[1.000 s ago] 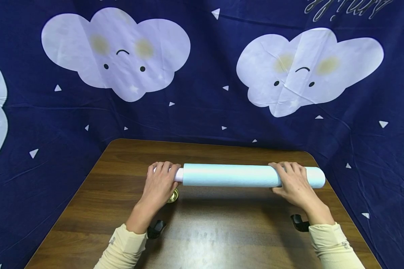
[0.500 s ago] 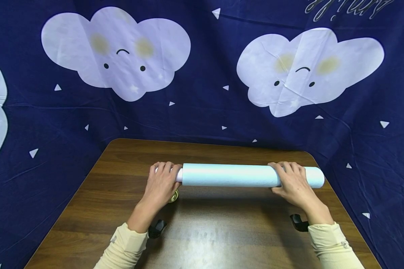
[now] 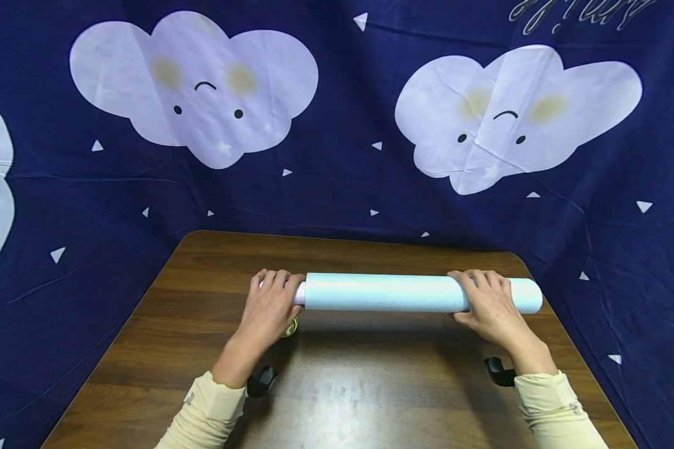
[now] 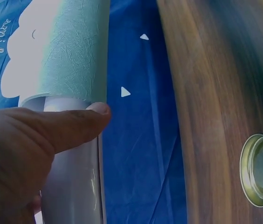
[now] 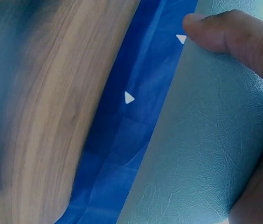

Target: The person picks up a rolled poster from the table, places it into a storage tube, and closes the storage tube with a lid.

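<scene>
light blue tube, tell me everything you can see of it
The light blue tube is a long, straight cylinder with a pale, slightly shiny surface, finely creased like leatherette or textured paper. It lies roughly level, crosswise above the wooden table. At its left end, an open rim shows a narrower whitish inner tube sticking out, which the left hand grips. The right hand grips the blue part near its right end; whether that end is closed cannot be told.

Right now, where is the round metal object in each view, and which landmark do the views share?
Head: round metal object, lower half, left of centre, partly hidden by the left hand.
Left wrist: same round metal object, lower right edge.
Right wrist: not in it.
Shared landmark: pale blue roll.
</scene>
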A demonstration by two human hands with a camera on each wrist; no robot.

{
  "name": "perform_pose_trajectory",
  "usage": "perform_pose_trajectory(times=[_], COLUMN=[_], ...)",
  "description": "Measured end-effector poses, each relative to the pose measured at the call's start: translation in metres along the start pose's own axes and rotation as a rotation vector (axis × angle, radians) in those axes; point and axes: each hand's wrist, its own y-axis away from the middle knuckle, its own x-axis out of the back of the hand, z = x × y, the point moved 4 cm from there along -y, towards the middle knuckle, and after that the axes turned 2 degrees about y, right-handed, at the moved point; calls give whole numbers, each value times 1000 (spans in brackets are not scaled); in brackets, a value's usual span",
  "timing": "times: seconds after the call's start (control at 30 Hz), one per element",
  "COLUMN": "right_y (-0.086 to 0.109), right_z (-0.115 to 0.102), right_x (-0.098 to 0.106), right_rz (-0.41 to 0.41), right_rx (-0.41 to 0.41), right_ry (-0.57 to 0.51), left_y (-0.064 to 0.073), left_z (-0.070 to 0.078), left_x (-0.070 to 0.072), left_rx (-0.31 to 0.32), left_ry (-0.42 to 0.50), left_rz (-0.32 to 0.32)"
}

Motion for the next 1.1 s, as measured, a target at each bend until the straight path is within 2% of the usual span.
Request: perform_pose_trajectory(times=[0.4,0.63,0.83,1.1], right_y=[1,1,2,3], right_z=[1,2,3,4], right_x=[2,3,4,6], right_rz=[15,12,-2,9], right_rx=[8,-3,-13,-8], right_ry=[-4,-4,-1,-2], left_y=[5,10,16,26], left_z=[-7,-19,-35,-53], left_x=[9,19,25,31], left_rx=[6,43,79,110], left_ry=[46,75,144,279], left_rz=[-11,-21,-15,15])
